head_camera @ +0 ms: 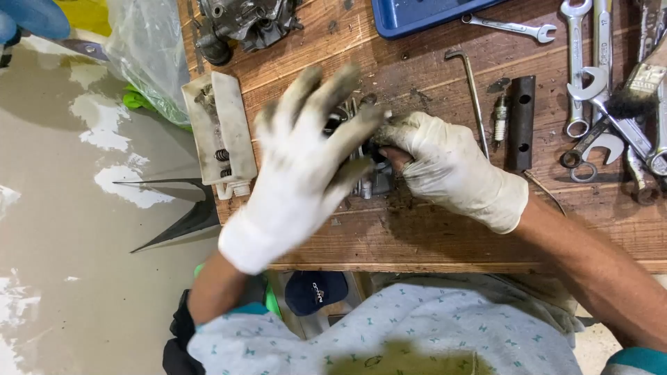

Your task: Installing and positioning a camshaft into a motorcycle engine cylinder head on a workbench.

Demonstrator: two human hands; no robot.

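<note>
Both hands wear dirty white gloves over a wooden workbench [431,236]. My left hand [299,160] is blurred, its fingers spread apart above a small grey metal engine part [372,182], most of which it hides. My right hand [445,167] is closed around the right side of that part and holds it against the bench top. Whether the left hand touches the part I cannot tell.
A white plastic tray [222,128] with small springs lies left of the hands. A spark plug [499,114], a black tube [521,121], a bent rod [474,97] and several spanners [597,83] lie to the right. An engine block [243,24] and blue tray [417,14] sit at the back.
</note>
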